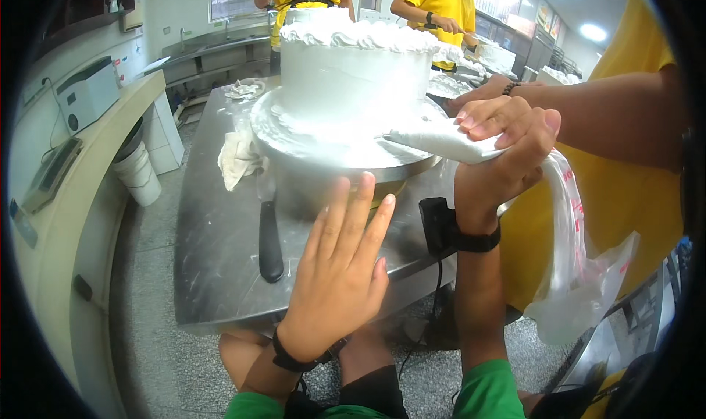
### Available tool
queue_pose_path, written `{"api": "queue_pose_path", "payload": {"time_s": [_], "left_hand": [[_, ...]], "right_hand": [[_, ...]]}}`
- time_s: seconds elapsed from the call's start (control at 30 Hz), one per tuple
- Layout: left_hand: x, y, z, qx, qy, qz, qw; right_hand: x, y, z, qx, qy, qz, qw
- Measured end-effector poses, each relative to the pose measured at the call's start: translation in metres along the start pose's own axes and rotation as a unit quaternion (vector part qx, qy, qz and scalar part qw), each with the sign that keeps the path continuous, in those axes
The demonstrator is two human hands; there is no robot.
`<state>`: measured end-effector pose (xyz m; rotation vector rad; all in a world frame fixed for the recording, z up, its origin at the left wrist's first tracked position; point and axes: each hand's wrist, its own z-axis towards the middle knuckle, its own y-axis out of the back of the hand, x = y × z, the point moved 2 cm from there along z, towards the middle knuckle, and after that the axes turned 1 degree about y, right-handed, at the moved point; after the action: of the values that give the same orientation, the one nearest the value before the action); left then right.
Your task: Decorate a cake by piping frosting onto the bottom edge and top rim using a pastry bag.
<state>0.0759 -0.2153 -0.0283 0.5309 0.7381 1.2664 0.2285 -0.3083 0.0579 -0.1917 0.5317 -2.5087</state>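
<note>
A tall white frosted cake with piped swirls round its top edge stands on a round metal turntable. My right hand is closed round a filled piping bag; its tip points left, close to the foot of the cake, and its loose clear end hangs past my wrist. My left hand is spread flat, fingers stretched toward the turntable's near rim, and holds nothing. Whether its fingertips touch the rim I cannot tell. Left of that hand, a spatula with a black handle lies on the metal table.
A crumpled cloth lies on the metal table, left of the turntable. Close on my right stands a person in a yellow shirt. Two more people in yellow work across the table, near other cakes. A white bucket stands by the curved counter.
</note>
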Motion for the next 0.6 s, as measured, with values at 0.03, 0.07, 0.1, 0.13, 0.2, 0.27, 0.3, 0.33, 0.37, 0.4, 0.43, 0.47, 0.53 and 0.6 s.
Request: {"api": "queue_pose_path", "payload": {"time_s": [0.03, 0.07, 0.1, 0.13, 0.2, 0.27, 0.3, 0.33, 0.37, 0.4, 0.43, 0.47, 0.53, 0.6], "left_hand": [[0.0001, -0.0002, 0.0005, 0.001, -0.001, -0.001, 1.0], [0.0007, -0.0007, 0.0013, 0.001, 0.003, -0.007, 1.0], [0.0012, -0.0012, 0.002, 0.002, 0.006, -0.014, 1.0], [0.0013, -0.0013, 0.0021, 0.002, 0.006, -0.013, 1.0], [0.0012, -0.0014, 0.0023, -0.001, 0.003, -0.016, 1.0], [0.0025, -0.0019, 0.0011, -0.003, 0.006, -0.017, 1.0], [0.0031, -0.0019, 0.0005, -0.005, 0.009, -0.019, 1.0], [0.0031, -0.0018, 0.0004, -0.005, 0.008, -0.02, 1.0], [0.0031, -0.0014, 0.0003, -0.004, 0.009, -0.018, 1.0], [0.0032, -0.001, 0.0001, -0.002, 0.011, -0.016, 1.0], [0.0031, -0.0004, 0.0004, -0.002, 0.01, -0.017, 1.0], [0.0029, 0.0002, 0.0006, -0.001, 0.009, -0.017, 1.0], [0.0036, 0.0, 0.0007, 0.0, 0.007, -0.018, 1.0], [0.0048, -0.0011, 0.0007, 0.002, 0.007, -0.023, 1.0]], "right_hand": [[-0.0001, -0.0002, 0.0001, 0.012, 0.008, 0.013, 1.0], [-0.0002, 0.0004, 0.0005, 0.012, 0.008, 0.012, 1.0], [-0.0002, 0.001, 0.0009, 0.013, 0.012, 0.005, 1.0], [0.0001, 0.0012, 0.0009, 0.013, 0.016, 0.0, 1.0], [0.0013, -0.0015, -0.0006, -0.008, 0.012, -0.007, 1.0], [-0.0004, -0.0026, -0.0032, -0.029, 0.005, -0.012, 1.0], [-0.0018, -0.0033, -0.0042, -0.013, 0.004, -0.004, 1.0], [-0.002, -0.0039, -0.0046, 0.003, 0.005, 0.002, 1.0], [-0.0011, -0.0049, -0.0047, 0.003, 0.005, 0.002, 1.0], [0.0, -0.0068, -0.0046, 0.003, -0.003, 0.009, 1.0], [0.001, -0.0078, -0.0043, 0.004, -0.01, 0.015, 1.0], [0.0017, -0.008, -0.0044, 0.004, -0.01, 0.015, 1.0], [0.0019, -0.0085, -0.0052, 0.013, -0.014, 0.025, 0.999], [-0.0016, -0.0081, -0.0077, 0.013, -0.011, 0.034, 0.999]]}}
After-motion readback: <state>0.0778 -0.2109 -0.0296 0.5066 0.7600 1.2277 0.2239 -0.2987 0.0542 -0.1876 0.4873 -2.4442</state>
